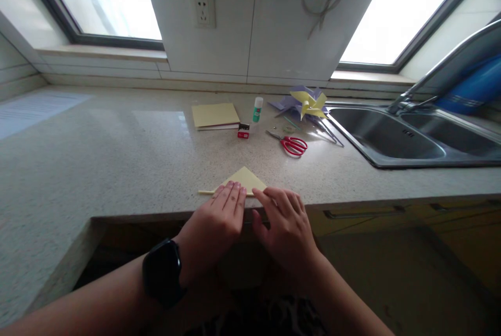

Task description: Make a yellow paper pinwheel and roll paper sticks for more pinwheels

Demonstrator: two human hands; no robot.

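Note:
A yellow sheet of paper [245,176] lies near the counter's front edge, one corner pointing away from me. Its near side is rolled into a thin tube, whose left end sticks out past my left hand [217,218]. That hand lies flat over the roll, fingers stretched out. My right hand [287,221] rests at the right part of the roll, fingers lightly bent and thumb apart, fingertips touching the paper. Both palms are hidden from view. Farther back lie red-handled scissors [293,145], a glue stick [257,109] and a small red-and-white box [243,131].
A stack of yellow paper [215,116] lies behind the hands. Yellow and purple paper pinwheels [309,102] with sticks sit beside the steel sink [385,132]. Printed sheets [39,109] lie at the far left. The countertop edge [336,201] runs just under my hands.

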